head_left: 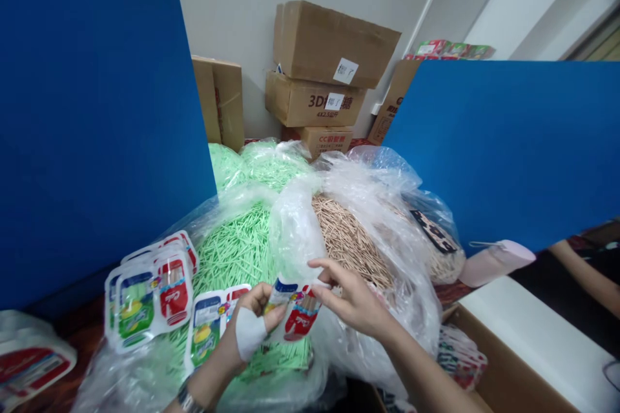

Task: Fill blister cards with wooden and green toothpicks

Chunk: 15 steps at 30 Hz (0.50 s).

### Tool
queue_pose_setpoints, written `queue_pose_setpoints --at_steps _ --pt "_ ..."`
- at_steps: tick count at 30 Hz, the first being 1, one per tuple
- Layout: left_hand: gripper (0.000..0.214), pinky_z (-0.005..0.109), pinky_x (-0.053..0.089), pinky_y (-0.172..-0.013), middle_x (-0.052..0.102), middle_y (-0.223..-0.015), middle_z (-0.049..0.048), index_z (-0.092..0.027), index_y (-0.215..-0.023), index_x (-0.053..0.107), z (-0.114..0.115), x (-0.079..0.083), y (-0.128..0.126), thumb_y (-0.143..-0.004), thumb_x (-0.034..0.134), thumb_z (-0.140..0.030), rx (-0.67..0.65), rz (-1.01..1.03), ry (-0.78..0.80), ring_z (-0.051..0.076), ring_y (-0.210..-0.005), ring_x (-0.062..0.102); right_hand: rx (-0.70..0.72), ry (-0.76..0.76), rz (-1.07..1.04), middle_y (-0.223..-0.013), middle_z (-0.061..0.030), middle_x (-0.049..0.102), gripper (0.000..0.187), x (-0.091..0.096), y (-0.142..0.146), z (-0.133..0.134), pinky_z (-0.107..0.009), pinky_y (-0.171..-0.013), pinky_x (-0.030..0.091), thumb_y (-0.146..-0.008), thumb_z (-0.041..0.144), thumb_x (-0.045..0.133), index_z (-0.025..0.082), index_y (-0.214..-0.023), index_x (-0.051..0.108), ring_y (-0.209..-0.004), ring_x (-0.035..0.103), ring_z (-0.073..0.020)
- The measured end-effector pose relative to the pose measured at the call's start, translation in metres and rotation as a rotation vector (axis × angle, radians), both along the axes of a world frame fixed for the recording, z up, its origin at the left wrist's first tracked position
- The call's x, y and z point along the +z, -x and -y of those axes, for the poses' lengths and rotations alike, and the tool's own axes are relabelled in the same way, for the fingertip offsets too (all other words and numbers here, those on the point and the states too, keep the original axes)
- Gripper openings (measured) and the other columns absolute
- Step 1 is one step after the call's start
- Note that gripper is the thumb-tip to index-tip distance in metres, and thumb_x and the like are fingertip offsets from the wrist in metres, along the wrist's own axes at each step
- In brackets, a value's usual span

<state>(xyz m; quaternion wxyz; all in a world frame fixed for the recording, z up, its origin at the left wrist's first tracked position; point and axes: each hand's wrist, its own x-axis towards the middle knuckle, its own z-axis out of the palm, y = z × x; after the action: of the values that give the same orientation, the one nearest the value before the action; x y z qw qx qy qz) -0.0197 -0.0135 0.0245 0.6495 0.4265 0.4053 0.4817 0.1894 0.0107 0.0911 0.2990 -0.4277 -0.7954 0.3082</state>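
My left hand (252, 319), with a white bandage across its back, pinches the lower left side of a small printed packet (296, 313) with brown sticks inside. My right hand (349, 297) grips the packet's top right edge with thumb and fingers. Both hands hold it above a clear bag of green sticks (237, 248). Just behind lies a clear bag of brown sticks (351, 239).
A stack of printed packets (150, 293) and another pair (208, 326) rest on the green bag at left. Blue dividers (97, 122) stand on both sides. Cardboard boxes (324, 71) are piled at the wall. An open carton (513, 368) sits at right, beside another person's arm (588, 277).
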Motion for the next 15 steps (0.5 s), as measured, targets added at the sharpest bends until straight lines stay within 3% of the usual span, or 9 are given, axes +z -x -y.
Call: queue_pose_setpoints --at_steps 3,7,9,12,15 --pt "0.025 0.023 0.043 -0.057 0.063 -0.067 -0.0019 -0.016 -0.077 0.059 0.001 -0.002 0.006 -0.069 0.077 -0.031 0.042 -0.126 -0.03 0.013 -0.061 0.056 0.096 -0.028 0.066 -0.079 0.0007 0.057 0.02 -0.005 0.014 -0.009 -0.022 -0.062 0.037 -0.085 0.037 0.062 0.019 -0.093 0.06 -0.07 0.052 -0.012" --pt "0.02 0.023 0.041 -0.058 0.058 -0.066 -0.0031 -0.016 -0.077 0.059 0.001 0.014 0.015 -0.071 0.072 -0.029 0.07 -0.341 -0.134 0.013 -0.06 0.051 0.078 -0.17 0.058 -0.061 0.0043 0.044 0.035 -0.012 0.04 -0.022 -0.022 -0.055 0.03 -0.09 0.039 0.054 0.018 -0.063 0.051 -0.057 0.042 -0.0091" --pt "0.018 0.023 0.039 -0.058 0.056 -0.066 -0.0032 -0.016 -0.077 0.06 0.0 0.026 0.023 -0.074 0.068 -0.032 -0.006 -0.376 -0.139 0.013 -0.06 0.049 0.105 -0.262 0.076 -0.06 0.0037 0.044 0.04 -0.01 0.051 -0.026 -0.022 -0.055 0.03 -0.094 0.039 0.049 0.018 -0.06 0.049 -0.056 0.041 -0.0092" --pt "0.03 0.023 0.029 -0.051 0.039 -0.055 -0.0065 -0.017 -0.058 0.053 -0.003 0.037 0.036 -0.08 0.062 -0.036 -0.124 -0.487 -0.165 0.01 -0.052 0.036 0.167 -0.414 0.158 -0.063 0.0008 0.051 0.037 -0.001 0.063 -0.029 -0.023 -0.058 0.034 -0.095 0.039 0.046 0.018 -0.065 0.053 -0.059 0.045 -0.0112" --pt "0.032 0.023 0.026 -0.052 0.036 -0.056 -0.0069 -0.018 -0.055 0.047 -0.005 0.035 0.048 -0.076 0.066 -0.033 -0.01 -0.579 -0.23 0.01 -0.053 0.033 0.183 -0.437 0.08 -0.077 -0.0033 0.059 0.022 0.005 0.066 -0.026 -0.027 -0.069 0.042 -0.096 0.032 0.044 0.019 -0.086 0.059 -0.074 0.054 -0.015"
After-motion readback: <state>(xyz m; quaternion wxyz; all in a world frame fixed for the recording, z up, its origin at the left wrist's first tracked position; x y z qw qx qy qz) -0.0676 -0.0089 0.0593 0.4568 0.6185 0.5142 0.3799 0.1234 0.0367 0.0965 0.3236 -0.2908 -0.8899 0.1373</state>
